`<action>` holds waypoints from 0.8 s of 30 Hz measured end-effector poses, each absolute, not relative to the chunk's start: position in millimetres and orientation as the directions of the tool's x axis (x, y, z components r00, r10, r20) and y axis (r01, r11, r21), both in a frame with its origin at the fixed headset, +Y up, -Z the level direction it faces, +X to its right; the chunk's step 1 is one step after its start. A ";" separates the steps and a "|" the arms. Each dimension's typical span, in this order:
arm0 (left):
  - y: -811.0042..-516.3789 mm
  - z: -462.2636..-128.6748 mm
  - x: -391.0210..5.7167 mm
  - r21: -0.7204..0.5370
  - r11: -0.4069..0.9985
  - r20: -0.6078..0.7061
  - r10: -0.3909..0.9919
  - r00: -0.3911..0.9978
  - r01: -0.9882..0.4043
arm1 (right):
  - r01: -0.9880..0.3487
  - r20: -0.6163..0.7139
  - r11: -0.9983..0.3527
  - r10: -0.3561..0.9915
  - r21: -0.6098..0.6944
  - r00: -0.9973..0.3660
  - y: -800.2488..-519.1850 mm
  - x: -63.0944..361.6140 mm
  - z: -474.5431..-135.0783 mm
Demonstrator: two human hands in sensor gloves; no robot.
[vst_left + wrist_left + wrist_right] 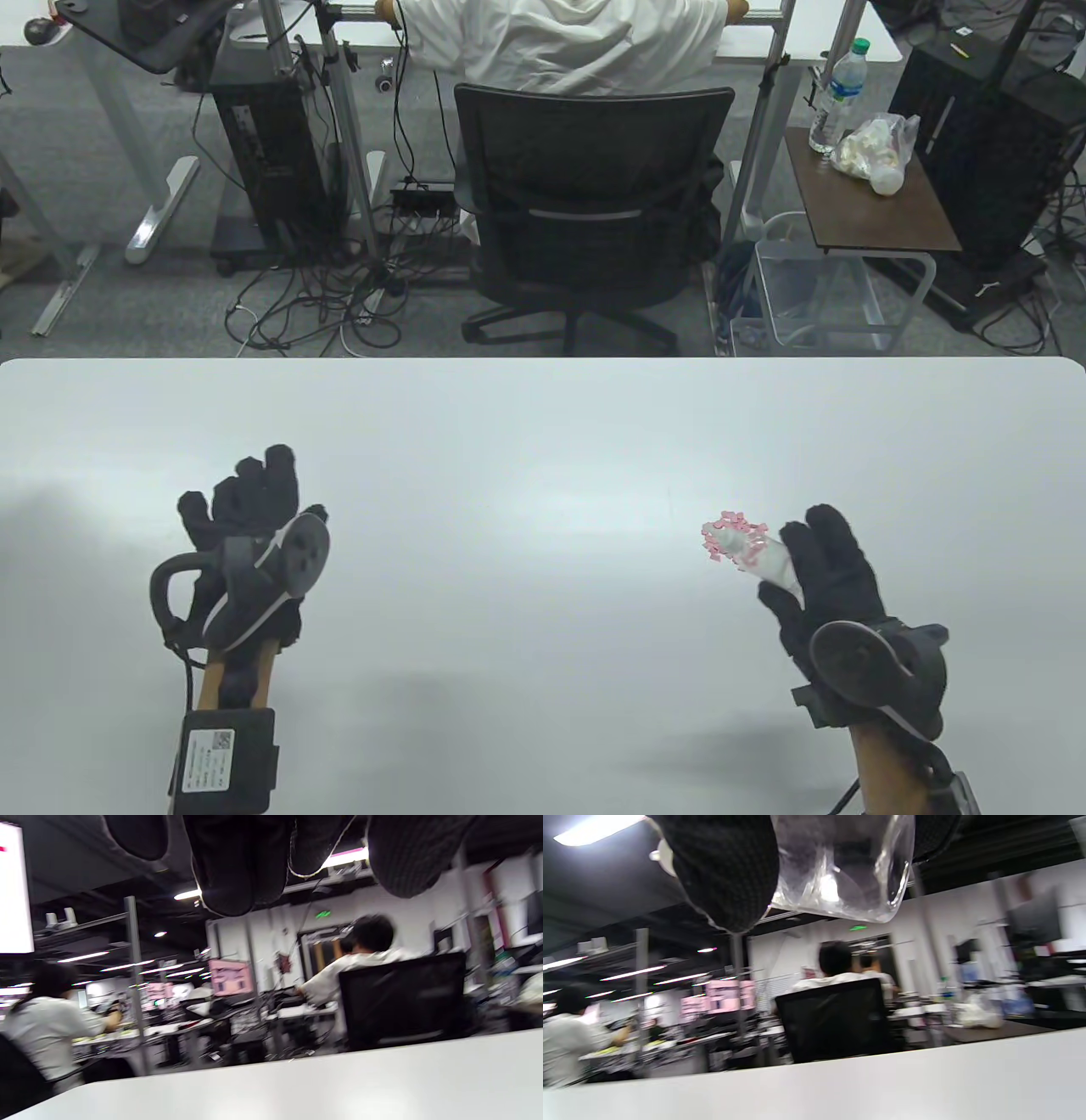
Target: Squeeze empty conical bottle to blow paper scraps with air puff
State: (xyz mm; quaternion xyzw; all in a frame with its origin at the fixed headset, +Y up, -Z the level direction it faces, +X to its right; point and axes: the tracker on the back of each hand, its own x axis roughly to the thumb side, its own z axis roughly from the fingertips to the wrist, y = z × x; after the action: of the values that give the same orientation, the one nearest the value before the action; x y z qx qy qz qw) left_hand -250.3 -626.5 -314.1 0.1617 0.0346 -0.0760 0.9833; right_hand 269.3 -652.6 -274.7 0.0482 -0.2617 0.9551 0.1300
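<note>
**Bottle held over the pink scraps**

The right hand (827, 569) holds the clear conical bottle (768, 556); its fingers (725, 870) wrap around the wide end; the narrow tip points away from them, into the little pile of pink paper scraps (728, 535) on the white tabletop (526, 441); the left hand (246, 526) is well apart, holding nothing, fingers loosely curled.

Grey carpet floor (102, 323), black office chair (594, 221), white table (543, 424), ceiling strip lights (594, 827)
</note>
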 end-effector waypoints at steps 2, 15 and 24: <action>-622.7 -302.7 -224.7 0.348 0.928 -0.025 -0.136 0.990 0.136 | -0.209 -0.001 -0.842 0.241 -0.497 -0.970 -653.9 291.4 -279.4; -695.1 -276.0 -180.5 0.233 0.962 0.128 0.118 0.985 -0.146 | 0.166 -0.493 -0.981 -0.096 -0.101 -0.865 -718.6 328.3 -324.0; -709.8 -278.8 -193.2 0.182 0.974 0.104 0.119 0.987 -0.136 | 0.191 -0.489 -0.981 -0.147 -0.041 -0.860 -737.4 329.5 -333.2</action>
State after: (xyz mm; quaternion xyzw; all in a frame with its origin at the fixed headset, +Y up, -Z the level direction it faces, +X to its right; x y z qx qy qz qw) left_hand -193.2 -709.8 -278.8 0.0945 -0.0465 0.0643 0.9924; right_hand 329.5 -737.4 -333.2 -0.2500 -0.0441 0.9633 -0.0878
